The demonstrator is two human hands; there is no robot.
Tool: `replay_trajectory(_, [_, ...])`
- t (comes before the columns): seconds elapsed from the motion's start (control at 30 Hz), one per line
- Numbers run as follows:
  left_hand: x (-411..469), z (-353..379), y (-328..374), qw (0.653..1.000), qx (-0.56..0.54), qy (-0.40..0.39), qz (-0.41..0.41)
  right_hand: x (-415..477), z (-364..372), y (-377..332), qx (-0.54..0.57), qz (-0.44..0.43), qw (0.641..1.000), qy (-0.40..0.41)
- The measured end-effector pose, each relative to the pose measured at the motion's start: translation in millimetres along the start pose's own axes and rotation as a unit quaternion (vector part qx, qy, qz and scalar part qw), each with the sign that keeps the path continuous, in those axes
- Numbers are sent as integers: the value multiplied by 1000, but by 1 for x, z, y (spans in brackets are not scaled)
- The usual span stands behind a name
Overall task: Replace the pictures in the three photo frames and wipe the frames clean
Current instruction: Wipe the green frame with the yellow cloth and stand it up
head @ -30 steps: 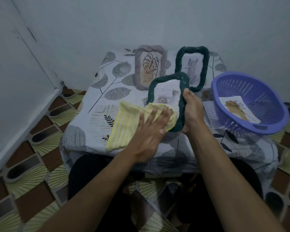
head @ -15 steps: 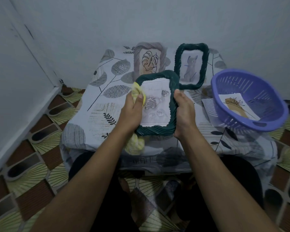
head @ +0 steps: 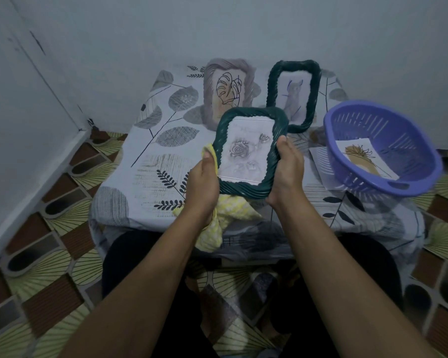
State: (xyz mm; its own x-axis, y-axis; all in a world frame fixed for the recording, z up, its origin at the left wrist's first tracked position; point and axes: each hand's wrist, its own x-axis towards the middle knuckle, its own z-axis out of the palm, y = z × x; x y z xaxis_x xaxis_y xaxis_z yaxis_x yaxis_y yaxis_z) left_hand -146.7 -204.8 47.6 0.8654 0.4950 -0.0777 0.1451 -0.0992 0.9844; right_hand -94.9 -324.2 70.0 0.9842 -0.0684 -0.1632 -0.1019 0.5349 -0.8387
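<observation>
A dark green frame (head: 251, 115) with a grey rose drawing is held upright above the table, facing me. My right hand (head: 286, 171) grips its right edge. My left hand (head: 202, 184) grips the left edge with a yellow cloth (head: 230, 210) bunched between palm and frame; the cloth hangs below my wrist. Behind, a grey frame (head: 210, 99) with a leaf drawing and a second green frame (head: 313, 96) with an animal sketch lean against the wall.
A low table under a leaf-print cover (head: 150, 161) fills the middle. A purple basket (head: 373, 192) at the right holds a loose picture (head: 365, 158), with more paper (head: 318, 161) beneath it. Walls close in behind and left; patterned tiles surround the table.
The cloth was spread flat under my left hand against the frame; now it is bunched at the frame's left edge. The frame has turned to face me, held by both hands.
</observation>
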Motion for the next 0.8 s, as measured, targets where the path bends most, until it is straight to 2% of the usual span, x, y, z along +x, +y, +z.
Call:
replay_trajectory(0.07, [1, 1, 3, 1000, 4, 9, -11, -2, -1, 3, 6, -1, 1000, 1])
replay_trajectory(0.17, [0, -1, -4, 999, 40, -19, 17, -1, -3, 3, 15, 4, 1000, 5])
replay_trajectory(0.3, [-3, -6, -18, 994, 80, -60, 41, 0, -7, 8, 18, 81, 996, -9])
replay_trajectory(0.37, [-2, -8, -21, 994, 95, -38, 49, -2, -10, 13, 18, 112, 993, -35])
replay_trajectory(0.53, [2, -12, -12, 988, 147, 25, 46, -11, -9, 15, 9, 69, 996, -53])
replay_trajectory(0.63, [11, -12, -9, 965, 233, 46, 110, -12, -4, 12, -15, 50, 997, -59])
replay_trajectory(0.73, [12, -13, -5, 930, 313, 16, 194, -10, 0, 8, -39, 40, 997, -62])
replay_trajectory(0.8, [8, -11, -3, 899, 385, -16, 209, -9, 1, 7, -43, 38, 996, -64])
